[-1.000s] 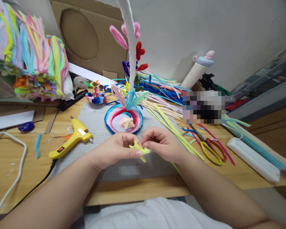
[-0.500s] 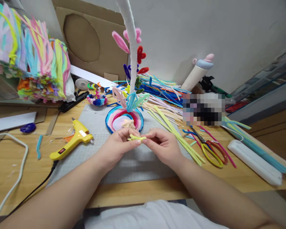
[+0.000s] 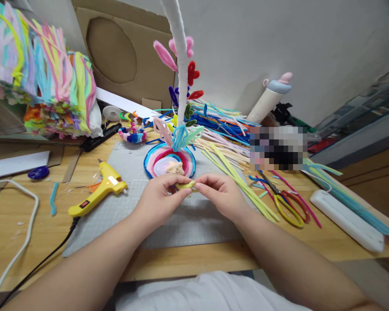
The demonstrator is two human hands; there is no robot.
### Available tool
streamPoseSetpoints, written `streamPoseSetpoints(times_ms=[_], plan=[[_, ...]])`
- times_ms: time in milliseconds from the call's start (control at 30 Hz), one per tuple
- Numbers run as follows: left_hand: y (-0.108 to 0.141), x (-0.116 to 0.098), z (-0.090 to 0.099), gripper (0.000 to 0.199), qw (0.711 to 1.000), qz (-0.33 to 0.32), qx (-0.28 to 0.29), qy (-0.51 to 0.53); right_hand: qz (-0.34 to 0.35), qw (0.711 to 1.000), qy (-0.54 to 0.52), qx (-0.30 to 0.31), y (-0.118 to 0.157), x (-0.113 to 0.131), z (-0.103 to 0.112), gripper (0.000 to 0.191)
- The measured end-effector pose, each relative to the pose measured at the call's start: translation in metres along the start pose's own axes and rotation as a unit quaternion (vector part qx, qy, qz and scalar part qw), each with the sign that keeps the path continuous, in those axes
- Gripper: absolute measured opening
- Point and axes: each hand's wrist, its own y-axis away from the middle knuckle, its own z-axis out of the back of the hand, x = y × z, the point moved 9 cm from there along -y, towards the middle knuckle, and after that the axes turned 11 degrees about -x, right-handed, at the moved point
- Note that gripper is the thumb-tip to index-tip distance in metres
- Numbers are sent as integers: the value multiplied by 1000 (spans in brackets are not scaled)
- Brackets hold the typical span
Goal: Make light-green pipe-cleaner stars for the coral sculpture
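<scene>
My left hand (image 3: 160,198) pinches a short, bent yellow pipe cleaner (image 3: 185,185) between thumb and forefinger. At its right end, the thumb and fingertips of my right hand (image 3: 222,194) close on its tip. Both hands hover over the grey cutting mat (image 3: 194,229). Just behind them is a round base (image 3: 148,162) wound from blue, pink and white pipe cleaners, with a beige lump (image 3: 175,167) on it. A white wrapped stem (image 3: 182,77) rises behind the base, with coloured pipe-cleaner petals around it. My fingers partly hide the yellow piece.
A yellow glue gun (image 3: 99,192) lies on the left of the mat. On the right are loose yellow-green pipe cleaners (image 3: 243,185), pliers (image 3: 288,207) and a white power strip (image 3: 346,220). Bundled pipe cleaners (image 3: 52,73) stand at the back left, before cardboard (image 3: 149,47).
My fingers have shifted along the yellow pipe cleaner, and less of it shows between them now. My right fingertips sit at its end. The surroundings are nearly unchanged.
</scene>
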Motion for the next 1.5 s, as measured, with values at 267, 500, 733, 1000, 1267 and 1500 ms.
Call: streamPoseSetpoints(times_ms=[267, 500, 733, 1000, 1267, 1500], plan=[[-1, 20, -7, 19, 952, 161, 18, 259, 13, 1000, -9, 6, -3, 6, 6, 16], [3, 29, -14, 17, 898, 231, 13, 374, 46, 998, -46, 14, 3, 2, -4, 16], [6, 23, -24, 19, 876, 230, 48, 421, 6, 997, -75, -32, 1, -7, -5, 17], [4, 12, -19, 14, 915, 152, 57, 370, 16, 998, -40, -41, 2, -3, -1, 16], [0, 6, -11, 16, 966, 84, 23, 242, -5, 998, -51, -35, 3, -4, 0, 17], [0, 13, -2, 19, 971, 95, -37, 216, 0, 999, -22, -49, 3, -4, 1, 16]])
